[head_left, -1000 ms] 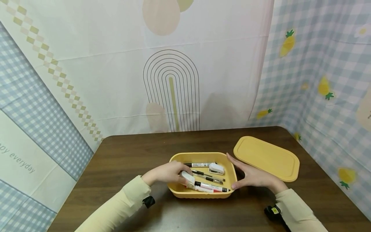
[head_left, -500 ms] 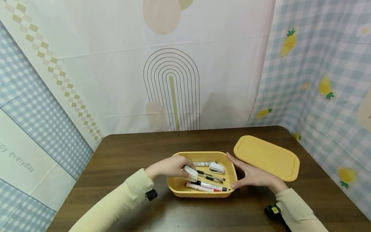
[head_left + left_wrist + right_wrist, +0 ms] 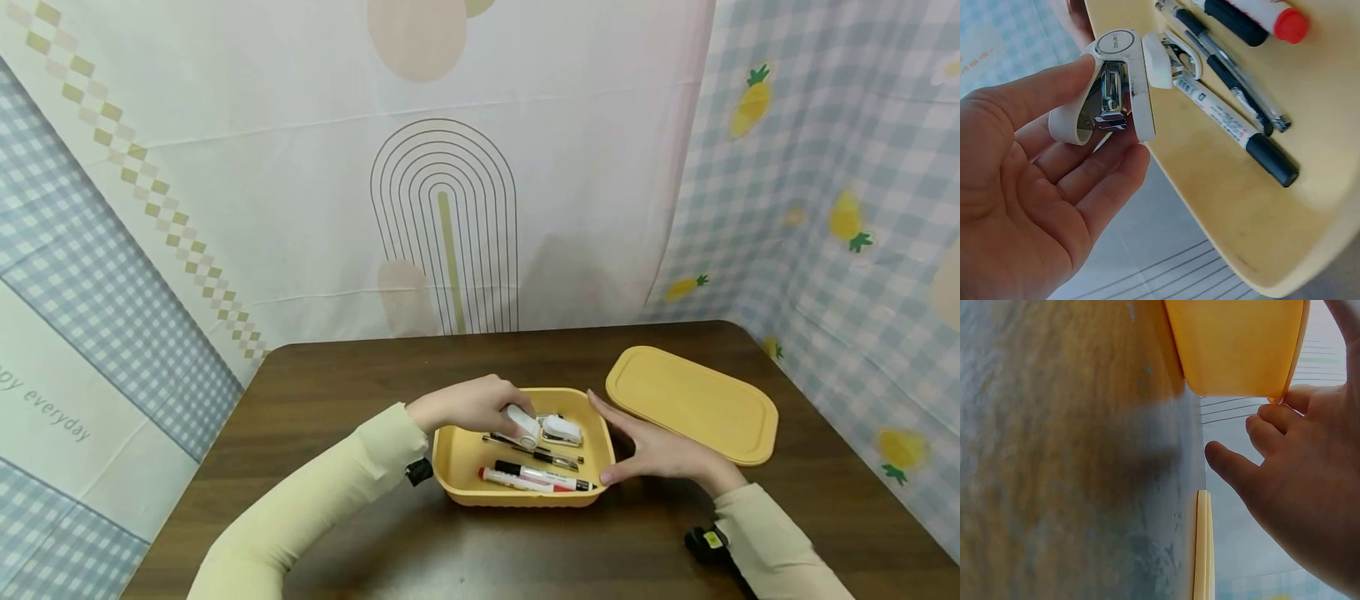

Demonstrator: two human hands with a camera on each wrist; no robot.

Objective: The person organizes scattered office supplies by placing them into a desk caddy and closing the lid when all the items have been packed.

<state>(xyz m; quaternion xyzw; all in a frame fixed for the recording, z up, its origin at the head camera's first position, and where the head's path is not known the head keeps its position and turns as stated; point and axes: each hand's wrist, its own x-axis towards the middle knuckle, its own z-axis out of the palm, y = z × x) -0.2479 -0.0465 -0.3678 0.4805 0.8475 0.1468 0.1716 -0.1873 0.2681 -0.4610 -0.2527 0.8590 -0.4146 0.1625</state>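
A white stapler (image 3: pixel 522 425) is held by the left hand (image 3: pixel 476 406) above the yellow box (image 3: pixel 517 500). Its thumb and fingers lie around the stapler, whose metal inside shows in the left wrist view. A second white stapler (image 3: pixel 561 431) rests in the box, at the far right. Near it lie black pens (image 3: pixel 555 461) and a marker (image 3: pixel 1216 109), the latter mostly hidden in the head view. Two markers, one black-capped (image 3: pixel 542 476) and one red-capped (image 3: pixel 517 481), lie along the near side. Spread wide, the right hand (image 3: pixel 660 450) touches the box's right end with thumb and forefinger.
A flat yellow lid (image 3: pixel 692 404) lies on the dark wooden table (image 3: pixel 337 375), behind and right of the box, close to the right hand. Patterned cloth (image 3: pixel 600 167) hangs behind the table and along both sides.
The left hand has carried the stapler rightward and toward the far side of the box, from over the near markers to beside the second stapler. The right hand stays at the box's end.
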